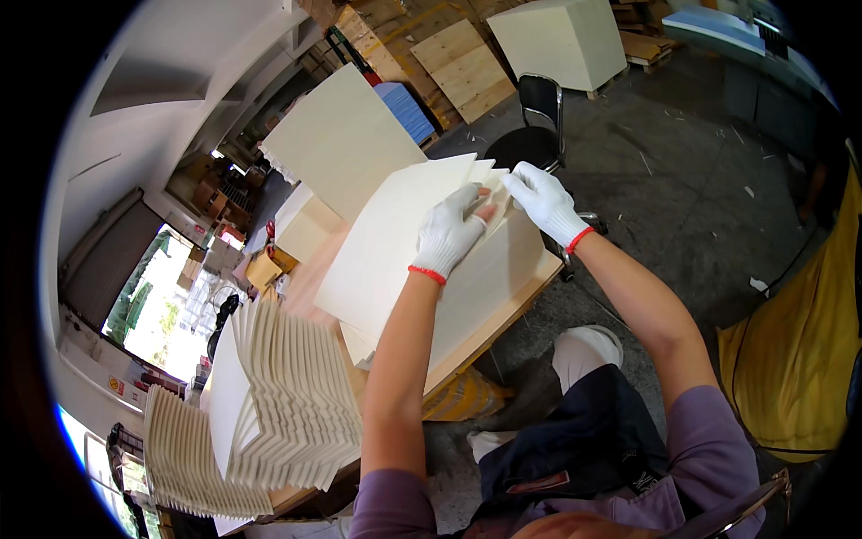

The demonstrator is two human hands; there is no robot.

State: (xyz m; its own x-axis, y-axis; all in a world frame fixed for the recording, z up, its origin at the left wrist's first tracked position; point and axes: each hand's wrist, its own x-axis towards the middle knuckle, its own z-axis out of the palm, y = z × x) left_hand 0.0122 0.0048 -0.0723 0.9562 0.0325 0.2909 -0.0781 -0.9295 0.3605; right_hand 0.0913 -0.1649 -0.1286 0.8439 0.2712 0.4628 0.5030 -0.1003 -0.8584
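Pinching flat cream sheets (395,238) are knit-gloved right fingers (514,183) (whether left fingers (486,212) grip, can't tell).

I stand in a workshop with a dark, scuffed grey floor (664,202) dotted with pale scraps. A black chair (518,146) stands beside a pale wooden table (310,268). To the left, under a white ceiling (211,45), daylight glares through an opening (151,310) below a dark roller shutter (112,265). A plywood panel (462,72) stands at the back; yellow fabric (795,332) hangs at right.
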